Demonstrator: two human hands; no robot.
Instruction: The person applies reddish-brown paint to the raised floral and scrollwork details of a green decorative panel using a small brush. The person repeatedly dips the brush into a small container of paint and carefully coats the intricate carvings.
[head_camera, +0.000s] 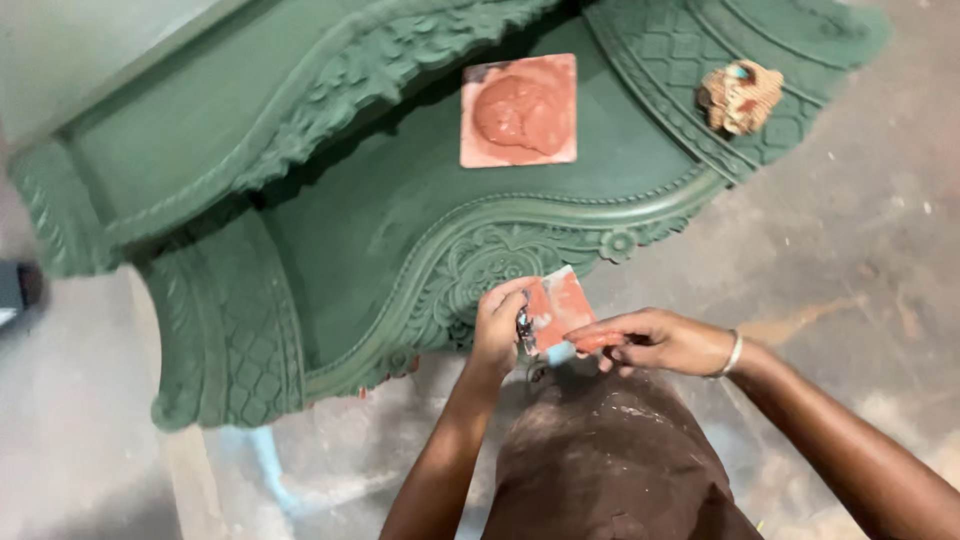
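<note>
At the far left the carved green furniture piece (330, 200) lies flat on the dusty concrete floor (880, 250), its ornamented border facing up so the relief work is within easy reach from above. On its smooth inner panel, well above the hands, rests a square tile (518, 110) carrying a mound of reddish-brown putty, set flat so the paste stays put and close enough to dip into. Lower down, just off the carved edge, the left hand (497, 325) is closed around the side of a small flat scraper (557, 310) smeared with the same red paste, holding it tilted like a palette between the two hands. The right hand (655, 340), a bangle at its wrist, has its fingers stretched out and held together, the paste-coated tips touching the scraper's lower edge, apparently picking up or working the filler. The person's knee in brown cloth (610, 460) sits beneath both hands. Farther right, a crumpled tan rag (741, 96) lies on the lattice carving, parked apart from the wet paste.
</note>
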